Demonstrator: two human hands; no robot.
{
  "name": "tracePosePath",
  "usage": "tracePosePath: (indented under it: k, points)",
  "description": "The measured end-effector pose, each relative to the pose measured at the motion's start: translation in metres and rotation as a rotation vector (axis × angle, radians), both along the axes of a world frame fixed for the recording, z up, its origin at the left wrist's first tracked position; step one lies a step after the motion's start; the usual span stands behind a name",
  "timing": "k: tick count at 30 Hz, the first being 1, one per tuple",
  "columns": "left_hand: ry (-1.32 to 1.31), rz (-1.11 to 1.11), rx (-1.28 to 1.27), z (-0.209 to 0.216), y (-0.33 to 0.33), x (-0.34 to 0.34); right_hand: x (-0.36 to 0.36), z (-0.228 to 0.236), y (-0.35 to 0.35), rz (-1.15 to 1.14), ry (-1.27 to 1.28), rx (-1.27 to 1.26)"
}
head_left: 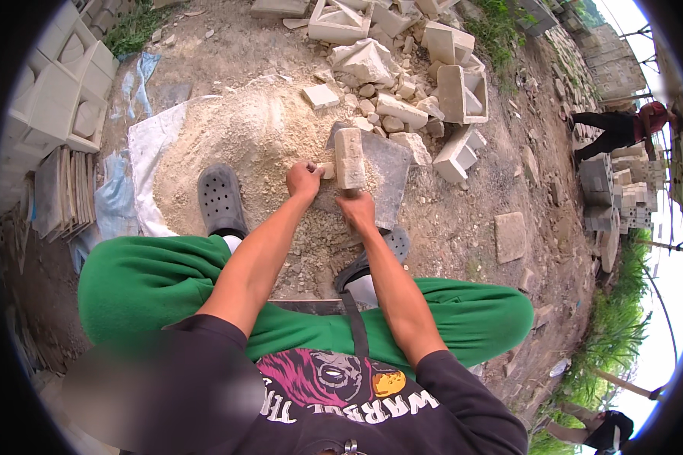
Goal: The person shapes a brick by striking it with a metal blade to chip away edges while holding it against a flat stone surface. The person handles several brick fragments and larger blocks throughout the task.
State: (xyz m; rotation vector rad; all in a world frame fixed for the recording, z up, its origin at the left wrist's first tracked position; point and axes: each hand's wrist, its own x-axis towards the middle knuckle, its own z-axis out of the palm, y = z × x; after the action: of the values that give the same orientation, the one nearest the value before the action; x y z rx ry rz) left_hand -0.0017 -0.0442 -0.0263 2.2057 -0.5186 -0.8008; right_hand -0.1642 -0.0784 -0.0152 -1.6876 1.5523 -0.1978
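Observation:
My right hand [357, 210] is closed around the short grip of a mallet with a long, pale, dust-covered head [349, 158]. That head is over a flat dark slab [388, 182] on the ground between my feet. Just to its left, my left hand [303, 180] pinches a small pale piece of stone [326, 171] at the slab's left edge. Whether the mallet touches the stone piece or the slab, I cannot tell. Crushed pale rubble [243, 144] surrounds the slab, heaped mostly on its left.
A white sheet [153, 163] shows under the rubble's left edge. Broken blocks and stones [402, 110] are piled beyond the slab. Hollow blocks [64, 83] and thin boards [67, 193] are stacked at left. Far right, a person [622, 130] is by grey blocks [598, 182].

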Motion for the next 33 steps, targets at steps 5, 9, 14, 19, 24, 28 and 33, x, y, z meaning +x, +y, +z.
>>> tracePosePath:
  k: [5, 9, 14, 19, 24, 28, 33]
  points:
    - [0.026, 0.015, -0.036, 0.002, 0.002, -0.003, 0.002, 0.016, -0.016, -0.016, 0.035, 0.103]
    - [0.004, -0.038, -0.115, -0.008, 0.002, -0.001, 0.016, 0.075, -0.037, -0.001, -0.053, 0.163]
    - [0.079, -0.006, 0.002, 0.001, 0.008, -0.001, 0.04, 0.145, -0.046, 0.002, -0.2, 0.01]
    - [0.087, -0.012, -0.004, -0.005, -0.001, -0.004, 0.025, 0.042, -0.009, 0.064, -0.262, -0.485]
    - [0.071, 0.017, -0.022, -0.014, 0.0, 0.001, -0.006, 0.005, -0.006, -0.07, -0.125, -0.053]
    - [0.07, -0.01, -0.009, -0.016, 0.006, 0.003, 0.027, 0.067, -0.032, -0.084, -0.255, -0.001]
    - [0.092, -0.033, 0.003, -0.003, -0.002, -0.003, 0.036, 0.053, -0.019, -0.038, -0.325, -0.336]
